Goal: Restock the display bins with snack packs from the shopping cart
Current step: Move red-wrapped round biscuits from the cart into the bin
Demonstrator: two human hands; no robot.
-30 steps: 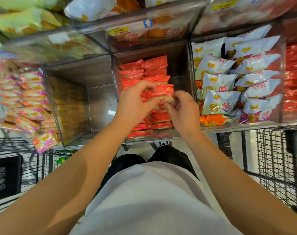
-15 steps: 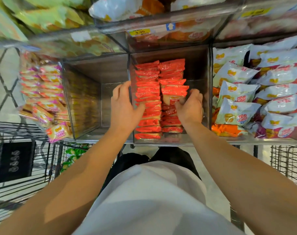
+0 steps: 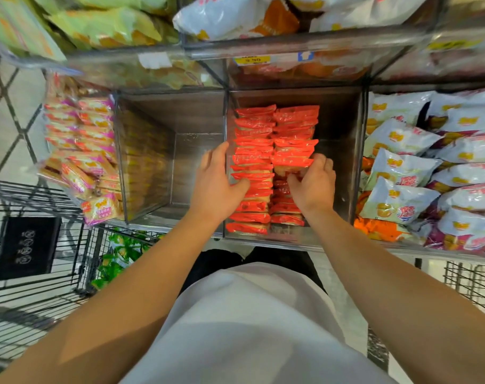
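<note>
Red snack packs [image 3: 274, 139] stand in two columns inside a clear display bin [image 3: 343, 173] at the middle of the shelf. My left hand [image 3: 216, 187] lies flat against the left column, fingers straight along the bin's left wall and thumb touching the packs. My right hand [image 3: 314, 184] curls its thumb and fingers round red packs in the right column, about halfway down the row. The wire shopping cart [image 3: 36, 275] stands at the lower left, with green snack packs [image 3: 116, 259] showing through its mesh.
An empty clear bin [image 3: 197, 162] sits just left of the red packs, with a bin of pink-and-orange packs [image 3: 80, 151] further left. White bagged snacks [image 3: 402, 167] fill the bin on the right. Another shelf of bags hangs overhead. A second wire basket [image 3: 471, 284] is at lower right.
Both hands were pinching one red pack together at the stack's middle. They have since parted: the left went to the left side of the stack, and the right settled on the right column.
</note>
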